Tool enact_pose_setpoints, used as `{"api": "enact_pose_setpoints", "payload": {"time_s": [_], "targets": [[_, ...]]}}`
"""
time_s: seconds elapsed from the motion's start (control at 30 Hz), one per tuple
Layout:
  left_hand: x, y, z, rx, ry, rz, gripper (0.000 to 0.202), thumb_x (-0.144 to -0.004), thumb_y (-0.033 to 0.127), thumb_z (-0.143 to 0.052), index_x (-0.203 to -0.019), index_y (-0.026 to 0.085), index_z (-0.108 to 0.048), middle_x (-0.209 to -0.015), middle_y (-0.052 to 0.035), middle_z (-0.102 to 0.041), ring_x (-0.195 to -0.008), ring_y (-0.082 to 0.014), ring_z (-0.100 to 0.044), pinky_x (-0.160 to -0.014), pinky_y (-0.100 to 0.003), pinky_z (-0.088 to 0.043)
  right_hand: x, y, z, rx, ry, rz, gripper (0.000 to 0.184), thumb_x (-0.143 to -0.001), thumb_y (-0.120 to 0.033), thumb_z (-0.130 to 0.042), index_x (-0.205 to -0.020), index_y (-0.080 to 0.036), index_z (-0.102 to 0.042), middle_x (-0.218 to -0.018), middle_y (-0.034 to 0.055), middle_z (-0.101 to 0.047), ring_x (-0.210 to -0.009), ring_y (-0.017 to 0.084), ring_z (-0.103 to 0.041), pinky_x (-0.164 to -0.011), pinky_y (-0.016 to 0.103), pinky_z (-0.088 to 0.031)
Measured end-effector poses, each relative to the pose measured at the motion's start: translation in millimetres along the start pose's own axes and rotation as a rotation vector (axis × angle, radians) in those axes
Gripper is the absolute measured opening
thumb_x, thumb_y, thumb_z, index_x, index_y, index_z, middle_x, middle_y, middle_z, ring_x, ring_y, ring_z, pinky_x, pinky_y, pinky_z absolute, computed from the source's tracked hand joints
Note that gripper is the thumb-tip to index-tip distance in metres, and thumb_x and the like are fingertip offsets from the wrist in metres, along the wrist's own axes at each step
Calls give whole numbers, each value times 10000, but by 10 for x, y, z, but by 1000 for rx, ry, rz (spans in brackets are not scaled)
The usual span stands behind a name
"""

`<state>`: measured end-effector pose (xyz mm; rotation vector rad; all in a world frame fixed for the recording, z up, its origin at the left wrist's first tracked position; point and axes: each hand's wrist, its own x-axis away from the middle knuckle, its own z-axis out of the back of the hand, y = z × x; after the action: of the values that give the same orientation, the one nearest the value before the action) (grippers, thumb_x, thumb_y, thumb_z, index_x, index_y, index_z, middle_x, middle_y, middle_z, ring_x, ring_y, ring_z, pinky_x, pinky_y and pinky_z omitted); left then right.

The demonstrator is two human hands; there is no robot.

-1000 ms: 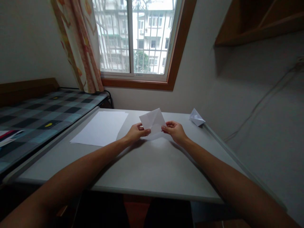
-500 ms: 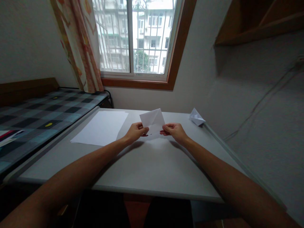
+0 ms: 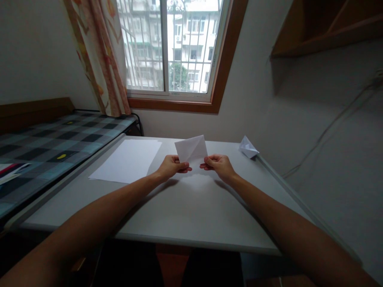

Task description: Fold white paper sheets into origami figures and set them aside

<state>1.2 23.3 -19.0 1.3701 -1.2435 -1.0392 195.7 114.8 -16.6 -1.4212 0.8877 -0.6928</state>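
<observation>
A folded piece of white paper [image 3: 192, 148] is held up over the middle of the white table [image 3: 191, 211], with a diagonal crease or fold edge on its near face. My left hand [image 3: 173, 164] pinches its lower left edge, thumb in front and fingers behind. At the lower right edge my right hand [image 3: 220, 163] pinches it the same way. The paper's far side is hidden from me.
A stack of white paper sheets [image 3: 127, 159] lies on the table's left. Near its back right edge sits a folded paper boat [image 3: 248, 147]. Beyond the left edge is a bed with a checked cover [image 3: 44, 147]; a window and wall stand behind.
The folded paper has tilted slightly and shifted a little to the left in my hands. More of my left fingers shows beneath it. The boat and the sheets have stayed put.
</observation>
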Motion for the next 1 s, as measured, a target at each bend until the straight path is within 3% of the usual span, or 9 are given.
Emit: {"api": "enact_pose_setpoints", "payload": {"time_s": [0.2,0.47,0.73,0.83,1.0], "targets": [[24,26,6,-31,6,-22,309,-655,187,-791,-899,61,-648,-766,-104,-704,-698,-189,-697,-661,-290,-568,3,-12,38,24,-89,-13,388,-637,-442,-789,-813,-114,-682,-734,99,-727,-706,192,-708,-625,261,-577],[17,-37,25,-22,-109,-74,428,-677,300,-787,-1020,97,-632,-939,-122,-702,-785,-183,-691,-778,-332,-552,22,-25,-18,24,32,20,375,-581,-428,-822,-703,-118,-652,-648,86,-703,-638,190,-699,-563,251,-573],[13,9,-6,-32,6,19,241,-689,215,-774,-834,59,-660,-815,-120,-709,-675,-170,-691,-650,-276,-559,45,-30,-64,-25,-53,-50,355,-612,-415,-807,-728,-125,-638,-707,94,-710,-689,197,-704,-611,266,-566],[31,41,8,-61,-9,60,230,-664,201,-791,-787,55,-661,-772,-118,-708,-637,-159,-683,-614,-259,-550,49,-44,-36,-6,-110,-52,375,-605,-436,-801,-743,-128,-638,-725,63,-696,-664,188,-698,-611,273,-556],[28,2,36,-63,-87,42,322,-628,244,-817,-846,66,-660,-794,-113,-706,-666,-158,-680,-670,-281,-547,40,-59,-2,64,-58,-24,404,-540,-462,-820,-662,-129,-627,-637,22,-659,-591,173,-679,-555,253,-525]]}}
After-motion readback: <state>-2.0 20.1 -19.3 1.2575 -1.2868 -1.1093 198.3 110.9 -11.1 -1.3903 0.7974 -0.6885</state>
